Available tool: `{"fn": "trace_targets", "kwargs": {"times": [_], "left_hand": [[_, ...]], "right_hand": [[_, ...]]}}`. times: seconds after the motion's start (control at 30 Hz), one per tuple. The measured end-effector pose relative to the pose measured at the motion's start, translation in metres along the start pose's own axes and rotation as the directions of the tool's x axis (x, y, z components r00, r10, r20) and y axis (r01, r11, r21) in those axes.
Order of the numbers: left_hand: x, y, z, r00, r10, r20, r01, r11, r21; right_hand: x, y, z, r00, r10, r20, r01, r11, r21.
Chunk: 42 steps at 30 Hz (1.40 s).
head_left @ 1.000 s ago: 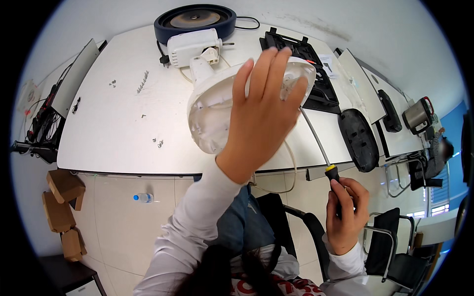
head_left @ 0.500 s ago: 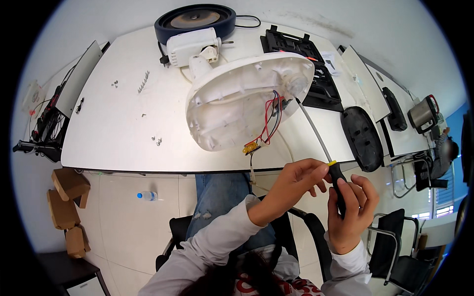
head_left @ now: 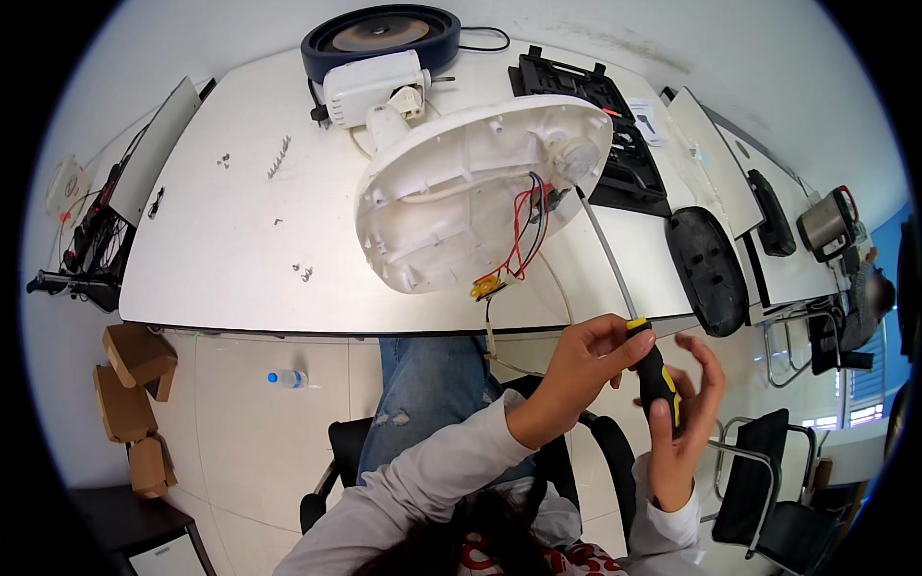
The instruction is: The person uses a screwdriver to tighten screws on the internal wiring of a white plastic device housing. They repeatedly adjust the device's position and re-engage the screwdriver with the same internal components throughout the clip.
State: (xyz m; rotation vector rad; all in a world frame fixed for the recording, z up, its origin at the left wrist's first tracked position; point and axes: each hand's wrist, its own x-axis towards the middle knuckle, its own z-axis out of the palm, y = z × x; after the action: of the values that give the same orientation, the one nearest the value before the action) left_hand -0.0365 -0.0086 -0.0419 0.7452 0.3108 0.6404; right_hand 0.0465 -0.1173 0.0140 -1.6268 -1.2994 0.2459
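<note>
While a white table point(head_left: 211, 240) spreads across the view, a large white shell point(head_left: 423, 226) tilts above it, hollow side toward the person. An open black tool case point(head_left: 576, 86) lies partly behind it; a black oval cover point(head_left: 709, 274) sits right. The left hand point(head_left: 586, 370) pinches a screwdriver point(head_left: 655, 376) near its yellow collar, below the shell's right end, shaft pointing up toward it. The right hand's point(head_left: 684, 418) thumb rests on the handle, index finger raised; its grip I cannot tell. Thin wires point(head_left: 520, 219) hang from the shell.
</note>
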Motion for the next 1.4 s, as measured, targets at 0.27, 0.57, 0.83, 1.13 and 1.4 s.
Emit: {"fn": "trace_targets", "kwargs": {"times": [0.27, 0.57, 0.83, 1.13, 1.4], "left_hand": [[-0.002, -0.001, 0.004, 0.998, 0.050, -0.028, -0.051, 0.998, -0.039], [0.005, 0.000, 0.005, 0.998, 0.052, -0.035, -0.053, 0.998, -0.015], [0.008, 0.048, -0.008, 0.608, 0.757, 0.238, -0.497, 0.130, 0.858], [0.064, 0.116, -0.007, 0.286, 0.796, 0.533, 0.178, -0.591, 0.787], [0.074, 0.111, -0.025, 0.377, 0.768, 0.517, 0.328, -0.633, 0.701]], "right_hand": [[-0.015, 0.009, -0.011, 0.767, 0.464, 0.443, -0.639, 0.489, 0.594], [-0.003, 0.008, -0.001, 0.857, 0.405, 0.318, -0.514, 0.632, 0.580], [0.007, 0.019, -0.018, 0.859, 0.466, 0.209, -0.500, 0.680, 0.537], [0.021, 0.029, -0.032, 0.874, 0.443, 0.199, -0.479, 0.722, 0.499], [0.022, 0.038, -0.031, 0.843, 0.497, 0.206, -0.523, 0.666, 0.531]]}}
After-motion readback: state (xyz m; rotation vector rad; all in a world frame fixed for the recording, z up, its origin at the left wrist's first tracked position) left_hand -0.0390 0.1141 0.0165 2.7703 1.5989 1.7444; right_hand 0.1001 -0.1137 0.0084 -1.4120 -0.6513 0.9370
